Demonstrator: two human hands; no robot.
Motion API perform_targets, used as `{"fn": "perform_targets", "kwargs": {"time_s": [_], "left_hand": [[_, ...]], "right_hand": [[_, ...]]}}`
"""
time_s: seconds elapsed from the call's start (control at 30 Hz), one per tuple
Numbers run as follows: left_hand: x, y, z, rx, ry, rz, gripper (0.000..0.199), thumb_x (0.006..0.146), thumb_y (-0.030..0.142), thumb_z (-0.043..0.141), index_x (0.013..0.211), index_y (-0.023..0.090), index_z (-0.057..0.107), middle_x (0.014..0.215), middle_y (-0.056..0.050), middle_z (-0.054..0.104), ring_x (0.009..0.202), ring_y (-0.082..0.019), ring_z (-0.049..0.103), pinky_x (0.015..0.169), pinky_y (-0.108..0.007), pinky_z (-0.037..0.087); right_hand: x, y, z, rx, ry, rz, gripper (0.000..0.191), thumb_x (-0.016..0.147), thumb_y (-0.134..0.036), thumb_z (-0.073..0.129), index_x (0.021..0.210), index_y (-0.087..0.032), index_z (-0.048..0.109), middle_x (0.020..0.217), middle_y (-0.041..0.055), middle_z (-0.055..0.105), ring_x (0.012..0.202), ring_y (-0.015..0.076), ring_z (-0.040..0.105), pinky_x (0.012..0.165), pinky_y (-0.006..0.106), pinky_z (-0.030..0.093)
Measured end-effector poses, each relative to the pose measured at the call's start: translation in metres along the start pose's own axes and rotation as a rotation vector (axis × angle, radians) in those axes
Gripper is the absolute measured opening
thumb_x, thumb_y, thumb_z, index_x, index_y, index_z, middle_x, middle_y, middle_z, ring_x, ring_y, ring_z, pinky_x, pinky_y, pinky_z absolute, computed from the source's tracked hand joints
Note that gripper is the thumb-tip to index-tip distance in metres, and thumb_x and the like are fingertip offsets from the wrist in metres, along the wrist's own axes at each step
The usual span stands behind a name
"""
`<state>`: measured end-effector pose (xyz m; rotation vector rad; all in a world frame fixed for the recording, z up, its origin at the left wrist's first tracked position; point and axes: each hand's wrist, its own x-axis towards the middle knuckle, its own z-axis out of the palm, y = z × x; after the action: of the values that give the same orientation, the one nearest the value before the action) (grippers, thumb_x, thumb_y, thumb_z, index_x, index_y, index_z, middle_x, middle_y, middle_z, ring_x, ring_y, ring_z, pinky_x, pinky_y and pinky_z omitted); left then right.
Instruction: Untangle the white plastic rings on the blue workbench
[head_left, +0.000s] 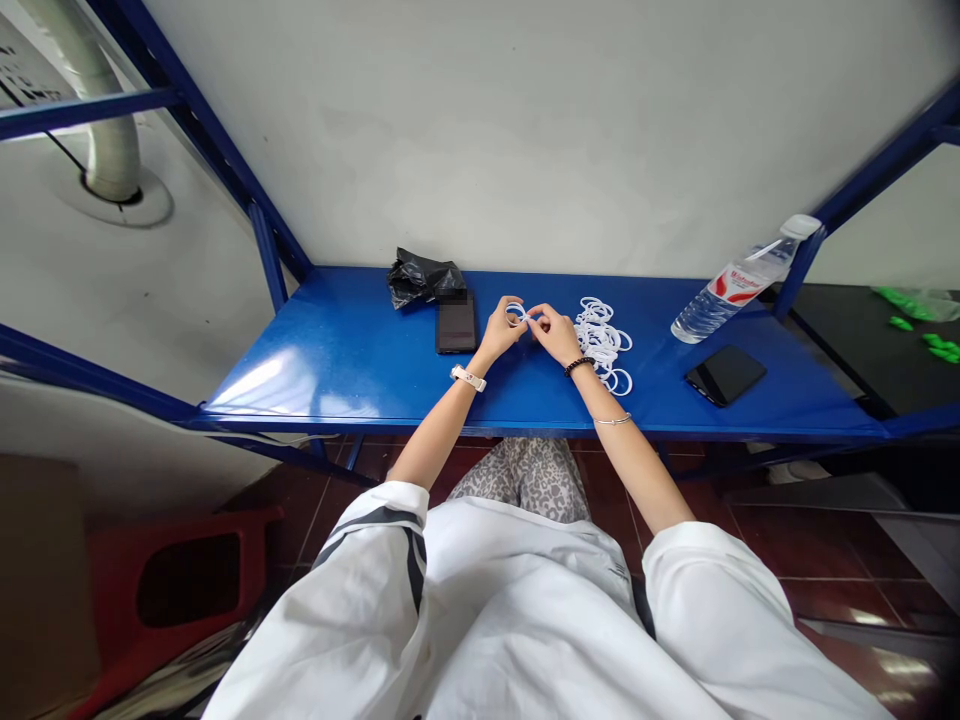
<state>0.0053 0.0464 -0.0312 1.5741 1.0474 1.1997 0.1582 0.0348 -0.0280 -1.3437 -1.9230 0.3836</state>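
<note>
Above the middle of the blue table, my left hand is closed on a white ring. My right hand meets it from the right, its fingertips pinched at the ring's right side. Just right of my right hand lies a loose pile of white rings, partly behind my wrist. A dark phone-like device rests left of my left hand, below a crumpled black plastic bag.
On the right, a clear water bottle with a white cap stands near a black phone. Blue frame posts rise at both table ends. Green pieces lie on a dark surface at far right. A red chair is lower left.
</note>
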Motion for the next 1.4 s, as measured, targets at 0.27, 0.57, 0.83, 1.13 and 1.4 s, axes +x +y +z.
{"fn": "perform_targets", "kwargs": {"time_s": [0.27, 0.57, 0.83, 1.13, 1.4], "left_hand": [[0.0001, -0.0001, 0.0017, -0.01, 0.027, -0.01, 0.033, 0.075, 0.012, 0.066, 0.104, 0.019, 0.052, 0.052, 0.012, 0.049, 0.044, -0.007, 0.046, 0.051, -0.02, 0.035], [0.0014, -0.0021, 0.0039, -0.011, 0.043, -0.048, 0.04, 0.075, 0.013, 0.067, 0.111, 0.018, 0.051, 0.055, 0.011, 0.051, 0.045, -0.007, 0.047, 0.05, -0.019, 0.036], [0.0026, -0.0025, 0.004, -0.06, 0.044, -0.059, 0.04, 0.077, 0.017, 0.071, 0.114, 0.017, 0.053, 0.056, 0.01, 0.051, 0.045, -0.006, 0.047, 0.048, -0.018, 0.036], [0.0038, 0.0009, 0.0015, -0.115, 0.057, -0.082, 0.042, 0.082, 0.022, 0.069, 0.121, 0.014, 0.053, 0.051, 0.009, 0.051, 0.045, -0.009, 0.05, 0.048, -0.02, 0.039], [0.0047, -0.0009, -0.0002, -0.136, 0.044, -0.05, 0.041, 0.081, 0.026, 0.073, 0.117, 0.015, 0.057, 0.05, 0.009, 0.052, 0.045, -0.008, 0.05, 0.047, -0.019, 0.038]], "right_hand": [[0.0002, 0.0027, 0.0008, -0.006, -0.028, -0.014, 0.017, 0.095, -0.034, 0.05, 0.097, -0.023, 0.063, 0.066, 0.0007, 0.071, 0.067, 0.0216, 0.068, 0.065, 0.029, 0.046], [0.0003, 0.0027, 0.0002, -0.014, -0.002, -0.011, 0.013, 0.095, -0.029, 0.051, 0.095, -0.023, 0.062, 0.066, 0.001, 0.072, 0.067, 0.0223, 0.068, 0.069, 0.03, 0.047], [0.0005, 0.0022, -0.0005, -0.032, 0.035, 0.008, 0.013, 0.094, -0.029, 0.05, 0.095, -0.023, 0.062, 0.067, 0.0014, 0.073, 0.067, 0.0228, 0.068, 0.067, 0.031, 0.046], [0.0003, -0.0003, 0.0, -0.005, 0.057, 0.007, 0.015, 0.096, -0.034, 0.051, 0.095, -0.023, 0.061, 0.066, 0.0018, 0.072, 0.066, 0.0222, 0.068, 0.067, 0.03, 0.047], [0.0004, -0.0003, 0.0, 0.009, 0.046, -0.003, 0.016, 0.096, -0.034, 0.05, 0.096, -0.022, 0.061, 0.066, 0.0021, 0.072, 0.065, 0.0223, 0.069, 0.068, 0.03, 0.048]]}}
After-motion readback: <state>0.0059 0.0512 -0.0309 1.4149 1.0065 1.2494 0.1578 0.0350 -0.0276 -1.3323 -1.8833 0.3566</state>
